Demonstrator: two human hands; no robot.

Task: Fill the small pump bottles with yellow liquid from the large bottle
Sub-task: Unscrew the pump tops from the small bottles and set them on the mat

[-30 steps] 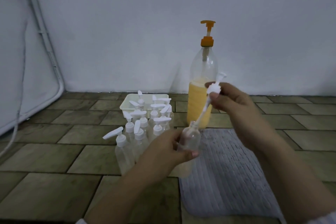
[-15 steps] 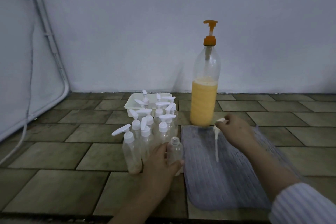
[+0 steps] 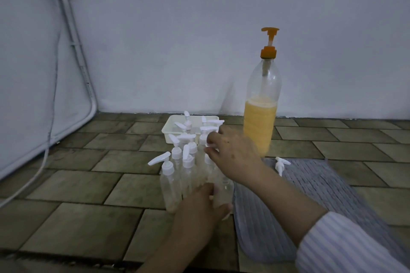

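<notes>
Preparation is in hand: our left hand grips an uncapped small bottle, our right hand reaches with curled fingers into the cluster of pump bottles, and we judge filling from the large bottle comes next.

Your left hand grips an uncapped clear small plastic bottle at the near edge of the cluster of clear pump bottles with white tops. Your right hand reaches over that cluster, fingers curled near a white pump top. A loose white pump head lies on the grey ribbed mat, just in front of the tall clear bottle of yellow liquid with an orange pump. A white plastic tray sits behind the cluster.
</notes>
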